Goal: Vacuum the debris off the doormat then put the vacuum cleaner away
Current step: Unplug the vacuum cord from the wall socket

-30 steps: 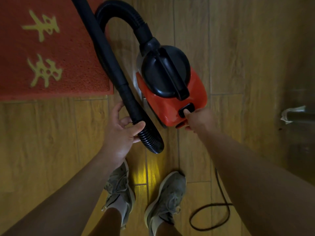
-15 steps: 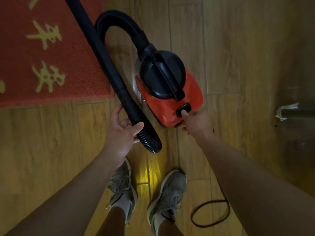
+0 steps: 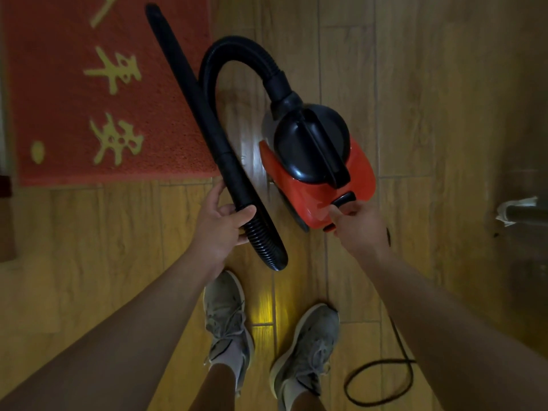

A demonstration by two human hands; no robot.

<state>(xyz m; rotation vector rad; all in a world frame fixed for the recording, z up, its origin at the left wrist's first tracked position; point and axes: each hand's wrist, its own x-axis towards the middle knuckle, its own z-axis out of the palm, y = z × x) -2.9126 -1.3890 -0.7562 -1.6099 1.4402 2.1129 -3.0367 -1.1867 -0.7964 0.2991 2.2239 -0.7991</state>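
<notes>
Head view, looking down, dim light.

- Left hand (image 3: pixel 219 229), centre of frame: gripping the lower end of the black wand (image 3: pixel 192 93) where the ribbed hose (image 3: pixel 237 48) begins. Thumb is lying over the top and fingers are curling round underneath. Grip is closed tight on the tube.
- The wand is running diagonally up and left. Its tip is sitting over the right part of the red doormat (image 3: pixel 89 99), upper left of frame; contact with the mat cannot be told.
- Right hand (image 3: pixel 358 229), right of centre: thumb tip is pressing against the black switch (image 3: pixel 344 199) at the near end of the red vacuum cleaner (image 3: pixel 323 170). The other fingers are curling under that rear edge.
- The vacuum cleaner is sitting on the wooden floor (image 3: pixel 415 84), just right of the doormat. Its hose is arching over the top to the wand.
- A power cord (image 3: pixel 382 381) is looping at lower right, beside two grey sneakers (image 3: pixel 226 318).
</notes>
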